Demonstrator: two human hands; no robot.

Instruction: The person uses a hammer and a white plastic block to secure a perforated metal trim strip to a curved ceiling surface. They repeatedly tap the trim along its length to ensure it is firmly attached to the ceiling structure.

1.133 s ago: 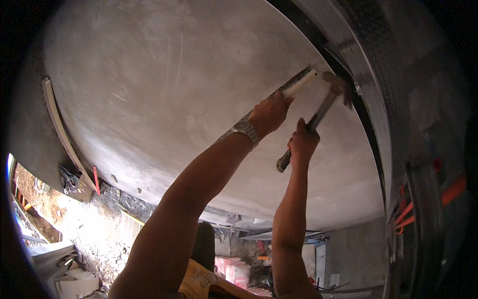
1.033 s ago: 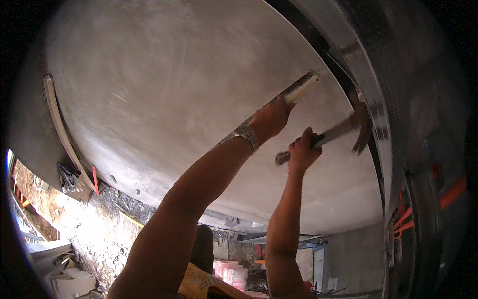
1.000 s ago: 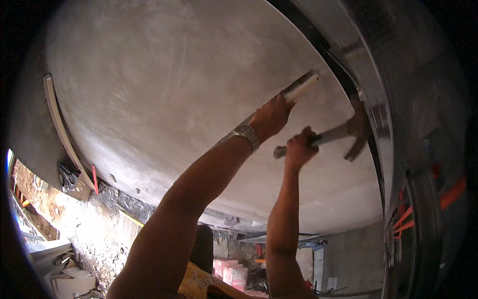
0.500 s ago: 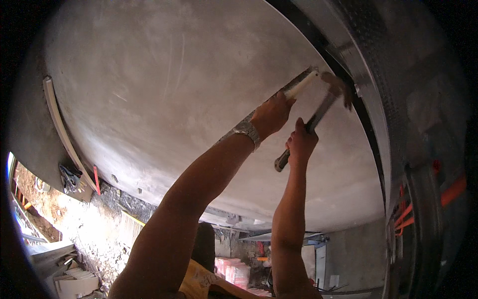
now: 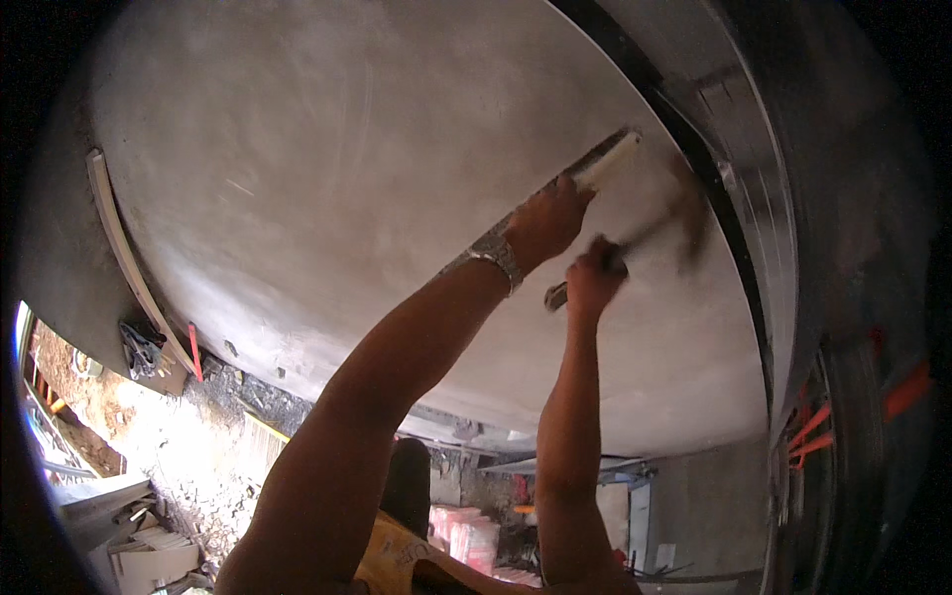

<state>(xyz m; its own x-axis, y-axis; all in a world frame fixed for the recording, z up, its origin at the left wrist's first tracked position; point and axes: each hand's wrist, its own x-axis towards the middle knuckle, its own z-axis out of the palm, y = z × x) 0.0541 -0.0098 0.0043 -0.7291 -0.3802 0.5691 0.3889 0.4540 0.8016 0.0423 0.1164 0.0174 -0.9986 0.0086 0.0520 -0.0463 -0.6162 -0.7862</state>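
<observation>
My left hand (image 5: 548, 220), with a silver watch (image 5: 499, 256) at its wrist, is closed round a pale, narrow pipe-like piece (image 5: 615, 162). This piece lies along a dark slanting groove (image 5: 599, 149) cut in the grey plastered wall (image 5: 297, 129). Its lower part is hidden by my hand. Lower and to the right, my right hand (image 5: 597, 278) grips a hammer (image 5: 650, 235) by the handle. The hammer's head is smeared by motion and shows to the right of the pale piece's upper end, apart from it.
A dark metal frame (image 5: 769, 228) runs down the right side, with orange-red pipes (image 5: 904, 389) beyond it. On the left, a long pale strip (image 5: 121, 238) leans near a red bar (image 5: 194, 352). Rubble (image 5: 203, 496) and pink stacked packs (image 5: 466, 534) lie below.
The hammer's head has swung right and down, away from the pale piece's upper end, and has blurred. My right hand has tilted with it; my left hand stays almost where it was.
</observation>
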